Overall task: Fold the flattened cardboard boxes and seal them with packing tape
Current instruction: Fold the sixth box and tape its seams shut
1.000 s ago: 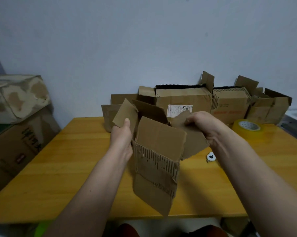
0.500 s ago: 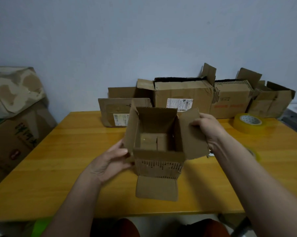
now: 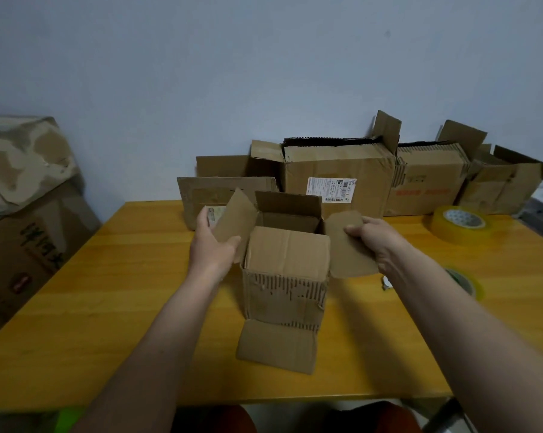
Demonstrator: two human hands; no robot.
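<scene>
A small worn cardboard box (image 3: 284,295) stands upright on the wooden table (image 3: 107,307), in the middle. Its near top flap is folded down over the opening and its far flap stands up. My left hand (image 3: 212,242) holds the left side flap, thumb in front and fingers behind. My right hand (image 3: 374,242) grips the right side flap, which lies spread outward. One bottom flap sticks out flat toward me. A yellowish roll of packing tape (image 3: 459,223) lies at the right, behind my right forearm.
Several opened and flattened cardboard boxes (image 3: 337,179) line the wall at the table's back. A second tape roll (image 3: 465,281) lies partly hidden by my right forearm, with a small white object (image 3: 386,282) beside it. Big boxes (image 3: 23,214) are stacked left of the table.
The box came down from my hands to stand on the table. Its near top flap folded over the opening. Both hands shifted to the side flaps.
</scene>
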